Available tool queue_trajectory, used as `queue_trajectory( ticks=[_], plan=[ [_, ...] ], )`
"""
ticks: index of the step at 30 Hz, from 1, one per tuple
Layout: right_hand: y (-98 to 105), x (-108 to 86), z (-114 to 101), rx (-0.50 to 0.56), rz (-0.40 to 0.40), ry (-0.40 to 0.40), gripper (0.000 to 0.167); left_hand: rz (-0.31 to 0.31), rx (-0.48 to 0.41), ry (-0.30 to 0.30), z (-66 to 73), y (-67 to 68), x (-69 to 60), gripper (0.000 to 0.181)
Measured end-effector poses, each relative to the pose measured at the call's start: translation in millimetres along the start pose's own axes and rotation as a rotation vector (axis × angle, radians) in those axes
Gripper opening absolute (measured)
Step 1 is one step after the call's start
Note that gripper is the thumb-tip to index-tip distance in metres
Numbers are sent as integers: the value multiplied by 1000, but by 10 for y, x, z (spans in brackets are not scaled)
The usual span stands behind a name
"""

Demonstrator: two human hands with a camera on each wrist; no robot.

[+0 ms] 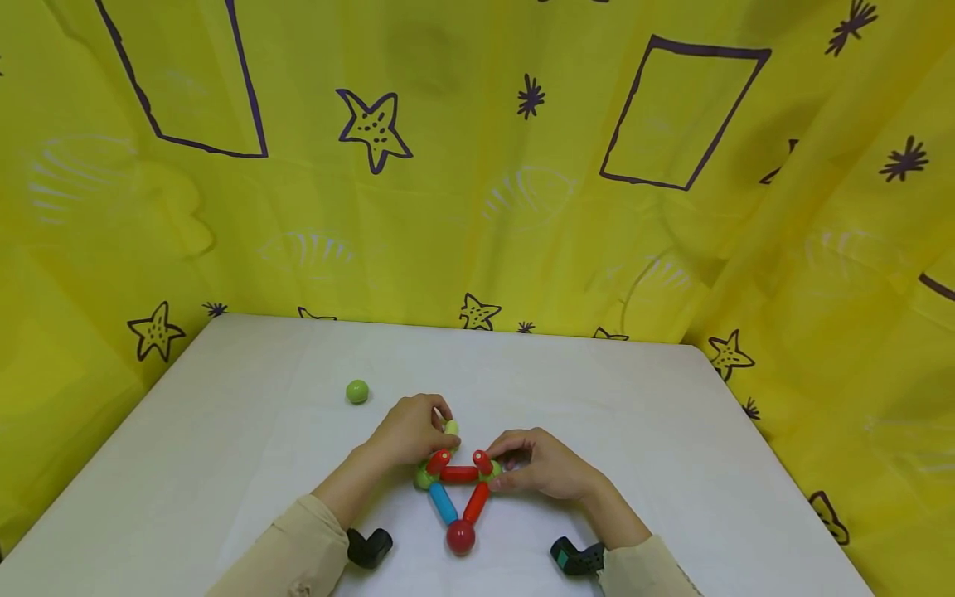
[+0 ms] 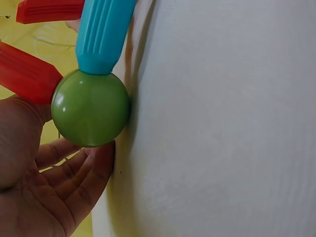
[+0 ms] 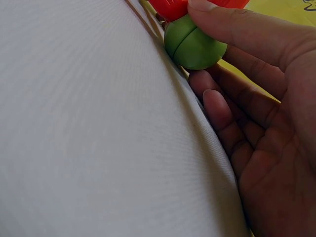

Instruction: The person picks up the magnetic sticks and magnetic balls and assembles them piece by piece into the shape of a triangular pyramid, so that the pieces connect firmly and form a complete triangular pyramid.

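Observation:
A triangle of toy building rods and balls lies on the table. Its near corner is a red ball (image 1: 460, 537), joined to a blue rod (image 1: 443, 502) and a red rod (image 1: 476, 502). Another red rod (image 1: 458, 474) spans the two green balls at the back, and a short red rod rises from each. My left hand (image 1: 409, 429) pinches a pale yellow rod (image 1: 451, 428) just behind the left green ball (image 2: 91, 108). With thumb and fingers, my right hand (image 1: 548, 466) grips the right green ball (image 3: 195, 44); the thumb also touches red.
A loose green ball (image 1: 357, 391) lies farther back on the left of the white table (image 1: 597, 390). Black devices (image 1: 369, 548) sit by both wrists. A yellow curtain (image 1: 448, 207) with drawn stars hangs behind and beside the table.

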State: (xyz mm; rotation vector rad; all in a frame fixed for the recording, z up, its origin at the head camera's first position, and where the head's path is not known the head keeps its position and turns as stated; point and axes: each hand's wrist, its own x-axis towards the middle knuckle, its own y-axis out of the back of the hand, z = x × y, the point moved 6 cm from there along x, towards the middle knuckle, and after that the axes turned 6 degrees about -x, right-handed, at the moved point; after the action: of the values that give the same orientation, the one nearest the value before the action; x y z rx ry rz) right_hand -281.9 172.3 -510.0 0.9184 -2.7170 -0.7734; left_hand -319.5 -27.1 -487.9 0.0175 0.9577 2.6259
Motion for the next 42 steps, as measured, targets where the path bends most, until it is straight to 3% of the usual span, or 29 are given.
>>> queue_trajectory(
  ticks=[11,22,30,42],
  plan=[
    [2,0,6,2,3,-1,29,26,-1,3,10,27,-29,29],
    [-5,9,7,12,2,1,30,133,-21,-10,-57,195,-136,29],
    [-18,12,-6,0,-4,-14,29,202,-51,-26,-50,341,-356,32],
    [-2,-3,-17,1,4,-27,29,215,-110,-33,-56,420,-708,22]
  ],
)
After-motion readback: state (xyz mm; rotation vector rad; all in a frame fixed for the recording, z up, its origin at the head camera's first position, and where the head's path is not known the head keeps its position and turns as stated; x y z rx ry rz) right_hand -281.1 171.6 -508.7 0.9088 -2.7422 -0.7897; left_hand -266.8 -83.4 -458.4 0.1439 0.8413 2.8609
